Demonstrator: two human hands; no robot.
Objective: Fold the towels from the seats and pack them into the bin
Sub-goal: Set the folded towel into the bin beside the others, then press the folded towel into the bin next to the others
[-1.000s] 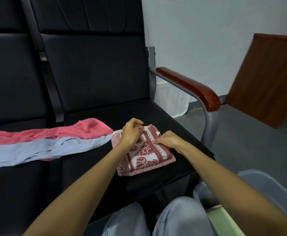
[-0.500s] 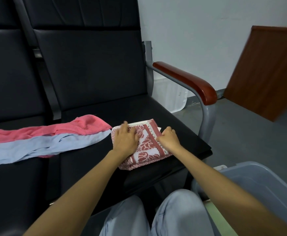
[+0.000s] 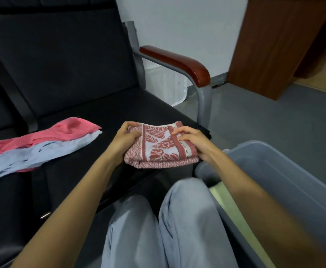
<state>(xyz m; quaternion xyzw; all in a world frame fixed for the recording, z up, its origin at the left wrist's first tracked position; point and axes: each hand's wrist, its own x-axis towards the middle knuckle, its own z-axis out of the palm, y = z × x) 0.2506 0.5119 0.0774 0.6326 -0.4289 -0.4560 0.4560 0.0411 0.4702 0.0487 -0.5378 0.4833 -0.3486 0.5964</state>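
Holding the folded red-and-white towel (image 3: pixel 160 147) at both ends, we have it at the front right corner of the black seat (image 3: pixel 110 115); whether it rests on the cushion or hangs just above it, we cannot tell. (first voice)

And how do our hands sit on it? (second voice)

Our left hand (image 3: pixel 125 141) curls round the left end, thumb on top. Our right hand (image 3: pixel 194 142) grips the striped right end, fingers bent over the upper face. (first voice)

What do we see of the container? (second voice)

A grey-blue bin (image 3: pixel 274 171) stands low on our right, its near corner just beside the towel and our right knee (image 3: pixel 187 200). Inside, a pale green flat thing (image 3: pixel 229 206) lies along the near wall; what it is, we cannot tell. (first voice)

And the room around us? (second voice)

Only a narrow gap parts the seat's front edge from the bin's rim. The armrest (image 3: pixel 175 62) stands beyond the towel, and grey floor (image 3: pixel 255 117) runs open to a wooden panel (image 3: pixel 284 45). To our left, a pink towel (image 3: pixel 61 130) and a blue towel (image 3: pixel 32 155) lie unfolded, touching each other, with bare cushion between them and our left hand. (first voice)
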